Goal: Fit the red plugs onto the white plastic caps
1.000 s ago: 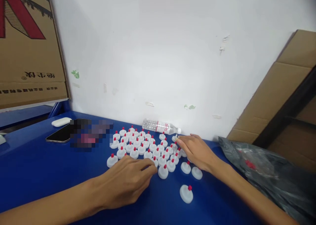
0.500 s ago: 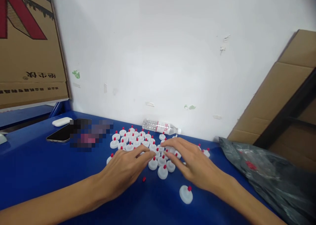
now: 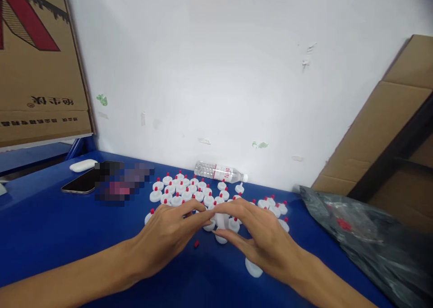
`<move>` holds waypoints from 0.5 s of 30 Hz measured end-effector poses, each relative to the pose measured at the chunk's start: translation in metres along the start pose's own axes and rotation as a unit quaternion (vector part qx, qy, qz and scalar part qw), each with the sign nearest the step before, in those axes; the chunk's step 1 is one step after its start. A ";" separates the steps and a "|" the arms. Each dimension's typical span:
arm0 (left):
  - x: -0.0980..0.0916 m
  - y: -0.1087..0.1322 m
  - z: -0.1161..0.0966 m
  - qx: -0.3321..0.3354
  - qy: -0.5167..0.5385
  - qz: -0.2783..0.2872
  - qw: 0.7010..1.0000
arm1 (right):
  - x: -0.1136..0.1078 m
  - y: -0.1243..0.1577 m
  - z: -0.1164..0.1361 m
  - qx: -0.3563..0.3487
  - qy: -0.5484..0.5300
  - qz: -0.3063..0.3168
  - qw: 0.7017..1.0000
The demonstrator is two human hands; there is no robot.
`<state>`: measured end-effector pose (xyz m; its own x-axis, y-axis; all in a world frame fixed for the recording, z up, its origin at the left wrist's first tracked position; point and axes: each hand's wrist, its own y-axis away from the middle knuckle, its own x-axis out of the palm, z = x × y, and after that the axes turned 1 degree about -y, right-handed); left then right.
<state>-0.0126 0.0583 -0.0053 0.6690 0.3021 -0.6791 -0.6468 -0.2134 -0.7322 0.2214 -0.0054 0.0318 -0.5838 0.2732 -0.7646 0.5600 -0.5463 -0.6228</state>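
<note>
Several small white caps with red tips (image 3: 184,188) stand packed together on the blue table (image 3: 50,227). My left hand (image 3: 165,238) and my right hand (image 3: 260,236) meet over the near side of the group. Their fingertips pinch one white cap (image 3: 220,220) between them. A loose red tip (image 3: 196,243) lies on the table just below my left fingers. Another white cap (image 3: 252,268) shows partly under my right hand.
A clear water bottle (image 3: 219,172) lies by the white wall. A phone (image 3: 79,184) and a white case (image 3: 83,165) lie at far left under a cardboard box (image 3: 37,64). A black plastic bag (image 3: 365,236) and leaning cardboard (image 3: 382,127) fill the right side.
My right hand came in from the far right edge of the caps toward my left hand. Both hands now close on one cap. A red tip appeared loose on the table.
</note>
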 end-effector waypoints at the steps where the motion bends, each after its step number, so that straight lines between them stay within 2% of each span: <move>1: 0.000 0.000 0.000 -0.007 0.011 0.001 1.000 | 0.000 0.000 0.000 -0.004 -0.005 -0.013 1.000; 6: 0.003 -0.001 0.001 -0.014 0.057 -0.022 0.998 | 0.003 -0.002 0.000 -0.006 -0.041 -0.040 0.998; 11: 0.003 -0.001 -0.004 -0.031 0.068 0.012 0.997 | 0.005 0.000 0.003 -0.013 -0.046 -0.072 0.996; 15: -0.003 -0.002 -0.013 -0.047 0.145 0.027 0.988 | 0.005 -0.001 0.007 -0.047 -0.058 -0.069 0.995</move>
<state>-0.0087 0.0462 -0.0027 0.7196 0.0125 -0.6943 -0.6570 -0.3115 -0.6866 0.2139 -0.0096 0.0301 -0.7198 0.2444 -0.6497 0.5194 -0.4314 -0.7377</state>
